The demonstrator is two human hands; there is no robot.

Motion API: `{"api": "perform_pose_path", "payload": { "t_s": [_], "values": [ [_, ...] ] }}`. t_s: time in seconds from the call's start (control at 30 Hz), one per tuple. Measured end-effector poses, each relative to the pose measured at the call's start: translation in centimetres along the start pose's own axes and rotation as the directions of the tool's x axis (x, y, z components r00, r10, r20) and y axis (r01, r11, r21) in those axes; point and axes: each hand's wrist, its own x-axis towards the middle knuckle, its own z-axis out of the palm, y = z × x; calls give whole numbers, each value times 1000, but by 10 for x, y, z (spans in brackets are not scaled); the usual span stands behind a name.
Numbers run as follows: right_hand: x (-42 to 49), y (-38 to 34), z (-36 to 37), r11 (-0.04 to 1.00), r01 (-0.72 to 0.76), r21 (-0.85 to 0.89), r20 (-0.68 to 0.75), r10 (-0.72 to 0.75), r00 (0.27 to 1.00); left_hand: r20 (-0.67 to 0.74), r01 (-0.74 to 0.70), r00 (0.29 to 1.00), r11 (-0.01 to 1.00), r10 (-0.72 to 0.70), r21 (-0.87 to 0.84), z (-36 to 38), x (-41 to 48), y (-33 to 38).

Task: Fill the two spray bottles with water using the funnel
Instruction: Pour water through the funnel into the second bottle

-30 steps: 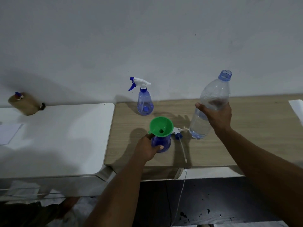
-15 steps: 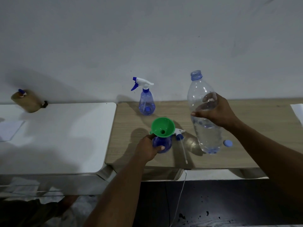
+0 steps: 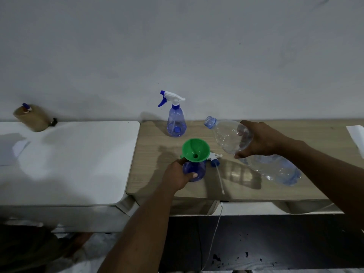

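Head view, at a wooden bench (image 3: 315, 134) beside a white one (image 3: 69, 154): left hand (image 3: 177, 177), fingers wrapped around an open blue spray bottle (image 3: 195, 170) close to the front edge, green funnel (image 3: 195, 149) seated in its neck. Right hand (image 3: 260, 140), fingers curled round a clear water bottle (image 3: 256, 154), uncapped mouth tilted up-left, just right of and above the funnel rim, not over it. Removed trigger head (image 3: 213, 159) flat on the wood just right of the funnel, dip tube (image 3: 220, 179) reaching the front edge. Second spray bottle (image 3: 175, 123), trigger on, upright near the wall. Bare wood between the bottles and along the far right.
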Motion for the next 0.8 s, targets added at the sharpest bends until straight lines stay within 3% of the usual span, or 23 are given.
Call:
{"api": "perform_pose_path", "payload": {
  "t_s": [0.33,0.8],
  "values": [
    [1,-4,9,969,33,-246,83,-12,996,7,-48,999,999,48,-17,-1,-2,1],
    [-1,-4,4,896,72,-438,142,-11,990,15,-53,998,998,54,-33,-2,-2,-1]
  ]
}}
